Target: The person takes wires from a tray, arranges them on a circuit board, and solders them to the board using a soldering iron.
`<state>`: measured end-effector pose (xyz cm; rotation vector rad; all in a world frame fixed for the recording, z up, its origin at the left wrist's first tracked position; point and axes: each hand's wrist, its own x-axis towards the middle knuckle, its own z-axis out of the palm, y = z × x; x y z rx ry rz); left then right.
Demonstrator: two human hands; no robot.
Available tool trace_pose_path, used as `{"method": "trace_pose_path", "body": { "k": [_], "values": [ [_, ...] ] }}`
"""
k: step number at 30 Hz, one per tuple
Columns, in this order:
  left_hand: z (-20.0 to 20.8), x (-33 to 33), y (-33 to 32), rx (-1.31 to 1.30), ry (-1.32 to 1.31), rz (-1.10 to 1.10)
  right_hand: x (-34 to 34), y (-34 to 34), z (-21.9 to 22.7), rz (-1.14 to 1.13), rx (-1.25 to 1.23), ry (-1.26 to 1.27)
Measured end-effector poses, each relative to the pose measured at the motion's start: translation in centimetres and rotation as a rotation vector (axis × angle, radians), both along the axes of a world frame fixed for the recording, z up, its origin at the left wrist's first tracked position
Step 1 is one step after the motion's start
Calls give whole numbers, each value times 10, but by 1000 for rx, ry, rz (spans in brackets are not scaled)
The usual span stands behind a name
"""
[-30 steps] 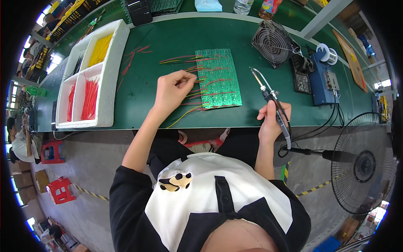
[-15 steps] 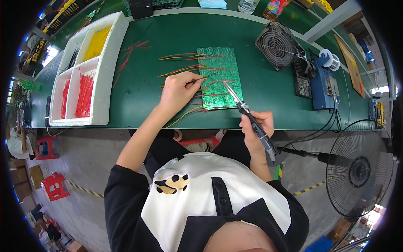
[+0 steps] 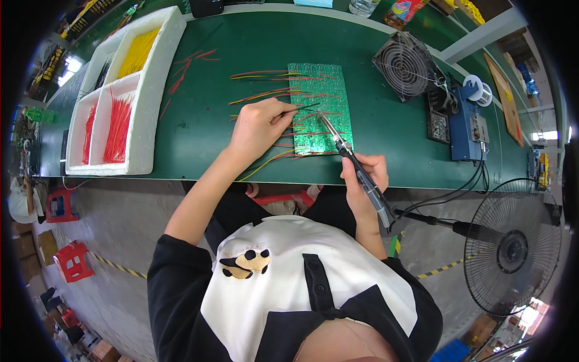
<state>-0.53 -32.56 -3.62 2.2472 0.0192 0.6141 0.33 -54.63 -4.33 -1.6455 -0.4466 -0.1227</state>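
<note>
A green circuit board panel [image 3: 335, 130] lies on the green table, with red, yellow and dark wires [image 3: 259, 96] running off its left side. My left hand [image 3: 259, 125] is closed over the panel's left edge, pinching a thin black wire [image 3: 306, 107] that points right across the board. In my right hand [image 3: 369, 181] is a soldering iron [image 3: 362, 175], gripped by its dark handle. Its metal tip slants up and left over the middle of the panel, close to the free end of the black wire. Whether tip and board touch, I cannot tell.
At the left stands a white foam tray [image 3: 148, 120] of red, yellow and black wires, with loose red wires [image 3: 181, 75] beside it. A boxed fan [image 3: 403, 66], a blue soldering unit [image 3: 467, 130] and a solder spool [image 3: 479, 92] stand right. A pedestal fan [image 3: 512, 247] is nearby.
The soldering iron has shifted slightly left, bringing its tip nearer the black wire. My left hand keeps its pinch, and the wire reaches a little farther right. The whole view has shifted slightly.
</note>
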Motion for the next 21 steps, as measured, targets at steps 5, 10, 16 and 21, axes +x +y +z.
{"method": "trace_pose_path", "body": {
  "k": [5, 10, 16, 21],
  "values": [
    [0, 0, 0, 3, -6, -7, 1, 1, -1, 9, -7, 27],
    [-4, 0, 1, -18, -43, -8, 1, 2, -1, 11, -16, 43],
    [-2, 0, 0, -13, -17, -4, 1, 2, -3, 0, 0, 37],
    [-2, 0, 0, 19, -19, -11, 1, 1, -4, 8, -50, 44]
  ]
}}
